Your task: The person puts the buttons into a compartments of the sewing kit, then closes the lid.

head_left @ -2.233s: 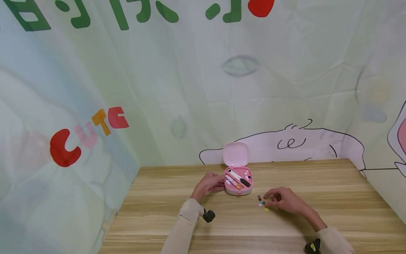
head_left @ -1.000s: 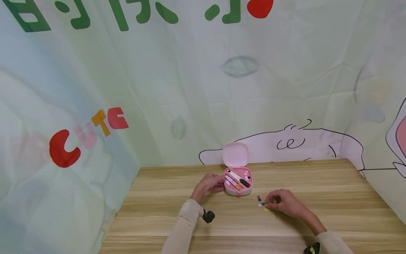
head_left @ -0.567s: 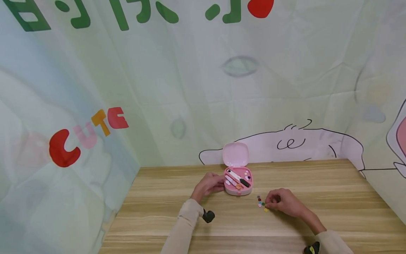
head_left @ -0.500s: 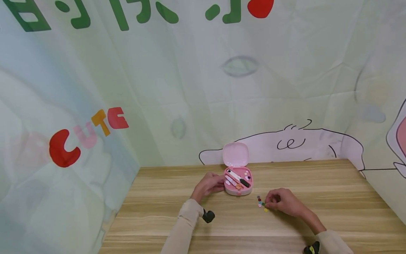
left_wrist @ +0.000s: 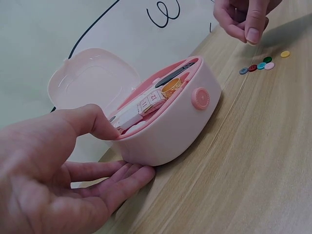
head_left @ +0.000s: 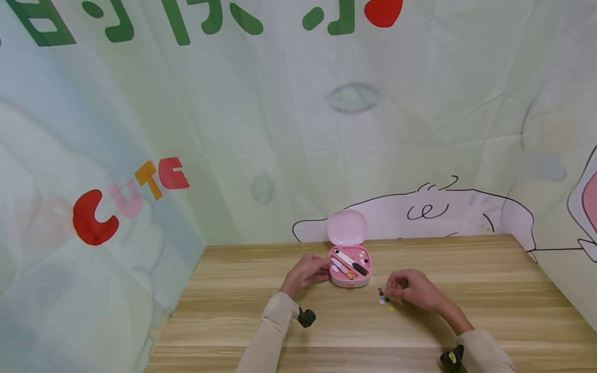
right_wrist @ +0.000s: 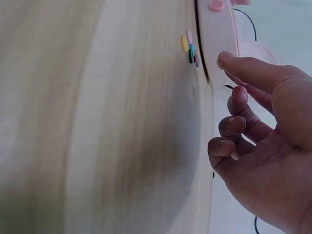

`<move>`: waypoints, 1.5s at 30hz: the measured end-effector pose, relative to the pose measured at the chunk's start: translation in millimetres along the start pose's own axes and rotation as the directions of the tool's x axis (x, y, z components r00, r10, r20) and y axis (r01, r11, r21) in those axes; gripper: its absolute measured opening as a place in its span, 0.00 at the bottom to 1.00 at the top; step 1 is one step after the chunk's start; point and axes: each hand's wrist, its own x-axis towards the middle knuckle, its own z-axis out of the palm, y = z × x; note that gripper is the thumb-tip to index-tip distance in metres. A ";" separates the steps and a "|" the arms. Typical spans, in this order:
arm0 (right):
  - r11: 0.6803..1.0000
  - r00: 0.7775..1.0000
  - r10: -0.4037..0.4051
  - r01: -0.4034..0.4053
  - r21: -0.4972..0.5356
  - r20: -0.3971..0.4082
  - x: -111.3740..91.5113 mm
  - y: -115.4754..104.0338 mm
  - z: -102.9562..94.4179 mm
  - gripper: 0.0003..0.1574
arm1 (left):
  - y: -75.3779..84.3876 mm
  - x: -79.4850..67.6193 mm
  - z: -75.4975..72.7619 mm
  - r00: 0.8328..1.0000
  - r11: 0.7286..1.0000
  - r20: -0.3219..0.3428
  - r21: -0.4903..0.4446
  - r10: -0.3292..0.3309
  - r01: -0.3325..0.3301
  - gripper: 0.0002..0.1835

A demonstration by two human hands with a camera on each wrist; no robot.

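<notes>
My left hand (head_left: 309,269) holds the left side of an open pink sewing box (head_left: 351,283). In the left wrist view the thumb presses on the box's rim and the other fingers lie low against its side. My right hand (head_left: 417,289) hovers just above several small buttons (left_wrist: 252,68) on the table. Its thumb and fingers are loosely bent, and nothing shows between them. The buttons lie close together, grey, red, blue, pink and green; the yellow button (left_wrist: 285,54) lies slightly apart.
Inside the box lie a white tape measure (left_wrist: 150,100), a black-handled tool (head_left: 359,268), an orange round item (head_left: 351,274) and small buttons (head_left: 363,254). Its pink lid (head_left: 346,227) stands up against the printed backdrop (head_left: 261,129). The wooden table (head_left: 326,342) extends towards me.
The right hand has lifted from beside the green button and shifted slightly away from me and left. The buttons look about the same. The left hand and the box have stayed put.
</notes>
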 end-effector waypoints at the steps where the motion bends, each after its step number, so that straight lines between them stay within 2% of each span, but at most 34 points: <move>1: 1.000 1.000 0.005 -0.005 -0.003 0.003 1.7 -0.6 -0.3 0.05 | 0.1 0.3 0.1 1.000 1.000 0.000 -0.001 -0.001 0.001 0.09; 14: 0.998 0.999 0.050 -0.050 0.034 -0.013 23.9 -7.1 2.7 0.03 | 0.8 2.4 -0.1 1.000 1.000 0.001 0.015 -0.007 0.007 0.11; 22: 0.993 0.996 0.077 -0.073 0.091 -0.042 36.2 -11.7 8.4 0.02 | 1.9 2.0 -0.1 1.000 1.000 -0.003 0.021 -0.007 0.007 0.11; 28: 0.975 0.985 0.158 -0.145 0.168 -0.071 45.1 -12.8 14.6 0.03 | 2.1 0.0 1.4 1.000 1.000 -0.001 -0.001 -0.014 0.014 0.10; 38: 0.957 0.974 0.200 -0.171 0.233 -0.105 53.4 -14.0 20.6 0.05 | 0.9 0.3 1.1 1.000 1.000 -0.006 0.004 -0.009 0.009 0.12; 45: 0.928 0.957 0.268 -0.223 0.299 -0.116 57.0 -12.7 24.3 0.06 | 0.9 -0.2 0.9 1.000 1.000 -0.015 0.007 -0.012 0.012 0.12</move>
